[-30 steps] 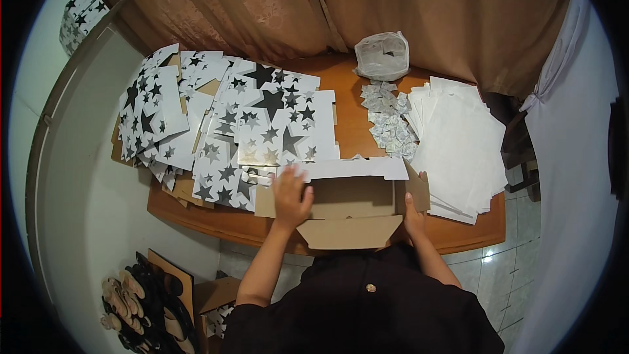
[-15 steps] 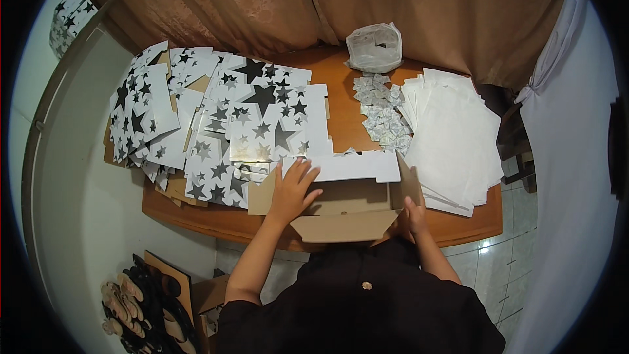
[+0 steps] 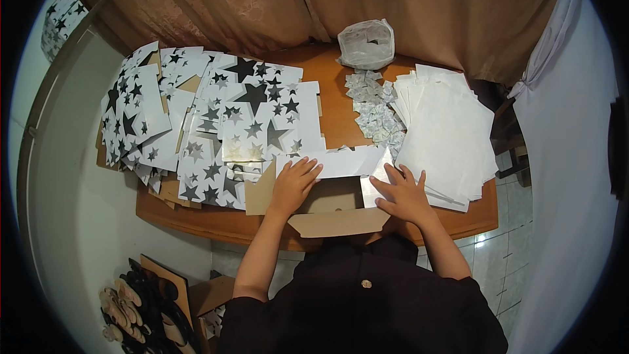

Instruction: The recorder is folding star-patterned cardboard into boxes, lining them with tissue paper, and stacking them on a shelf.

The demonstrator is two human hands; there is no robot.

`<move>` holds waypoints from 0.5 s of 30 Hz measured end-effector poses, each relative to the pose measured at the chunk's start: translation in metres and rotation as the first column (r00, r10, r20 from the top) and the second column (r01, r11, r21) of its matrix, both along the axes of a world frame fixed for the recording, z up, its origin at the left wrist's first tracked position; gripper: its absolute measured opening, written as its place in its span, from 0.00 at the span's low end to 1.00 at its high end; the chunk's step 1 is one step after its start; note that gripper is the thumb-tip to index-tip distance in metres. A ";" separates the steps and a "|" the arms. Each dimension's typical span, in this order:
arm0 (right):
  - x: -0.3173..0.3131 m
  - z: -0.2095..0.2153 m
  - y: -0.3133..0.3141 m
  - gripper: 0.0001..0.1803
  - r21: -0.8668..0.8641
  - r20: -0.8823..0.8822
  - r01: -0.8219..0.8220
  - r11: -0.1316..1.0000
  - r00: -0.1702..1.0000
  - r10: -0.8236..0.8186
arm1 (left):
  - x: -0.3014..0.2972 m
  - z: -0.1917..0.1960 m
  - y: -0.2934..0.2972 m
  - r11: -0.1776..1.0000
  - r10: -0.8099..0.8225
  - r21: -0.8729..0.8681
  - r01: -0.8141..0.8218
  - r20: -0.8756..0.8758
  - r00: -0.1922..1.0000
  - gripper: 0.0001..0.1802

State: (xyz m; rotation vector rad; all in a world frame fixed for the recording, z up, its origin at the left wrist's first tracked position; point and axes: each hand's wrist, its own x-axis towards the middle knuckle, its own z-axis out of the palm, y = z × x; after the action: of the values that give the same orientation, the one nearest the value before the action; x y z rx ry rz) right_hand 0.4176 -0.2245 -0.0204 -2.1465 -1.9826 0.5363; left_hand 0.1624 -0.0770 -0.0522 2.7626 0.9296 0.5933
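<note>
A cardboard box [image 3: 341, 223], brown inside and white outside, stands open at the table's near edge with its flaps at different angles. My left hand [image 3: 293, 187] lies over the box's left side, its fingers stretched onto the white far flap [image 3: 337, 163]. With fingers spread, my right hand [image 3: 406, 198] presses flat on the white right flap [image 3: 373, 187], which leans inward over the opening. Beyond the left hand lie flat white box blanks [image 3: 246, 141] printed with black and grey stars. Part of the box's interior is hidden by the flaps.
Right of the box is a pile of white paper sheets [image 3: 449, 134]. Small pale packets [image 3: 377, 115] lie behind the box, near a translucent plastic bag [image 3: 367, 46]. Brown curtains [image 3: 419, 6] hang behind the wooden table [image 3: 341, 115]. Shoes [image 3: 124, 308] sit at lower left.
My right hand has moved from the outside of the box's right side to above it, and the right flap now folds inward. My left hand stays at the left side.
</note>
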 end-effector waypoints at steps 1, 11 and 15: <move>-0.002 0.002 0.004 0.30 0.000 0.002 0.001 1.000 1.000 -0.001 | 0.000 0.000 0.000 1.000 -0.002 0.000 0.002 -0.003 1.000 0.18; -0.003 -0.035 0.006 0.24 0.340 -0.379 0.214 0.916 0.922 -0.075 | -0.046 0.062 -0.039 0.933 0.124 0.239 -0.269 0.490 0.863 0.16; -0.008 -0.037 0.000 0.12 0.398 -0.658 0.344 0.850 0.753 0.003 | -0.097 0.020 -0.027 0.778 0.350 -0.171 -0.604 0.917 0.191 0.25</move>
State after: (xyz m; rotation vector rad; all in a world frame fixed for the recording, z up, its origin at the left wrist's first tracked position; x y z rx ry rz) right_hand 0.4096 -0.2244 -0.0579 -1.5168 -1.3225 0.5480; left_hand 0.0653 -0.1040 -0.0325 1.5315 1.3804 2.1873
